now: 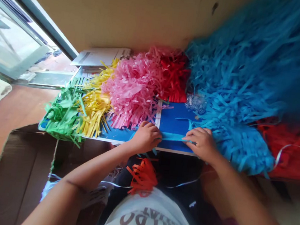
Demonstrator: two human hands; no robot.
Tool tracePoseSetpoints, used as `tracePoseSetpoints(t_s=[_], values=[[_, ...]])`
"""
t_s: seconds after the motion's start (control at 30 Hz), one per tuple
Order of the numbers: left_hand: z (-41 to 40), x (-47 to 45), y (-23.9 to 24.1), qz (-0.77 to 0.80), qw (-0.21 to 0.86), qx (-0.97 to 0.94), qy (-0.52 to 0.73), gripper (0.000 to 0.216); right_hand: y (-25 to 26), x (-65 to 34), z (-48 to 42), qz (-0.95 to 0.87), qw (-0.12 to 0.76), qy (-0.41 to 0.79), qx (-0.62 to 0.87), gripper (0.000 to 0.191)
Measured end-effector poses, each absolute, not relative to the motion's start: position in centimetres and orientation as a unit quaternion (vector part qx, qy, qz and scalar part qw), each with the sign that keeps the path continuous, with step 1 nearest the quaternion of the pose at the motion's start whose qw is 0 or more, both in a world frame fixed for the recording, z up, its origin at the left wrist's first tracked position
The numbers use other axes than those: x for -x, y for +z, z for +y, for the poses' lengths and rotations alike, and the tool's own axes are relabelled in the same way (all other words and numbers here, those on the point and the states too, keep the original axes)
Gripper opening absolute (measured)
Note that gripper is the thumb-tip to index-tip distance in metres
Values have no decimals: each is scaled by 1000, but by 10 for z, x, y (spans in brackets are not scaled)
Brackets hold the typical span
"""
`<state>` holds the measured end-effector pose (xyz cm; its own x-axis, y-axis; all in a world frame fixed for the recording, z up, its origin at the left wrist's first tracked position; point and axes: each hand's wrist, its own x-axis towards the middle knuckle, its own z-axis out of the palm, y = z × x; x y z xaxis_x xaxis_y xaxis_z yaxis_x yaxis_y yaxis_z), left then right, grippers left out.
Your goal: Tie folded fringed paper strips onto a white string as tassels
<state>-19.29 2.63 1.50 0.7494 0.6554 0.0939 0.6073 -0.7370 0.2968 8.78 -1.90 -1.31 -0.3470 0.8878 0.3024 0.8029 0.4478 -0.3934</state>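
A narrow blue paper strip point(173, 137) stretches between my two hands, low over the front of a blue tabletop point(176, 116). My left hand point(147, 136) is closed around its left end. At the other end, the fingers of my right hand point(199, 141) pinch the strip. Just right of that hand lies a large heap of blue fringed paper point(244, 141). Beyond my left hand sits a pile of pink fringed paper point(136, 85). An orange paper tassel point(143, 176) rests on my lap on a thin pale string.
Left along the table are yellow fringe point(95, 111) and green fringe point(67, 115). Red fringe point(174, 77) lies behind, and more red paper point(289, 150) at the right. A stack of papers point(100, 56) stands by the wall. Brown cardboard point(19, 169) is below left.
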Motion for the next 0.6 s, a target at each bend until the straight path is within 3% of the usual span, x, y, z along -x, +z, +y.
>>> tracePoseSetpoints(t_s=[0.07, 0.3, 0.5, 0.6], values=[[32, 192, 14, 342, 158, -921, 103, 25, -12, -86, -19, -808, 245, 85, 530, 4], [40, 194, 14, 342, 188, -917, 83, 27, -15, -79, -21, -783, 263, 56, 561, 28], [45, 204, 13, 344, 232, -905, 90, 28, -16, -82, -20, -784, 270, 64, 555, 30], [44, 201, 13, 362, 202, -906, 82, 34, -14, -80, -19, -782, 277, 67, 555, 30]])
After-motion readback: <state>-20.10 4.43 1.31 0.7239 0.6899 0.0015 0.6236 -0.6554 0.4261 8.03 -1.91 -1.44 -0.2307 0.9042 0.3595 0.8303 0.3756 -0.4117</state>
